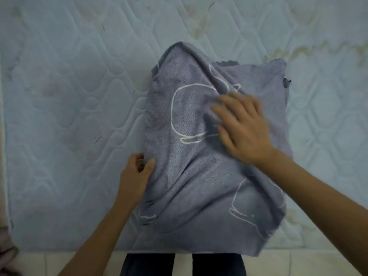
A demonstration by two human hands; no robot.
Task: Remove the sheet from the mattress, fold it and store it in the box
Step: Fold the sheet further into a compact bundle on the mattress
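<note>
Two hands, left hand [135, 172], right hand [245, 126], one sheet [189, 176], one mattress [69, 96]

Arms: both bare to the picture's edge, no sleeves showing.
Hands: left hand [135, 174] and right hand [245, 128] bare, ungloved.
Legs: dark trousers [147, 264], at 6 o'clock.

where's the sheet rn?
Head view: the sheet lies folded on the bare mattress, centre-right near its front edge, with the left hand at its left edge and the right hand on top.
</note>
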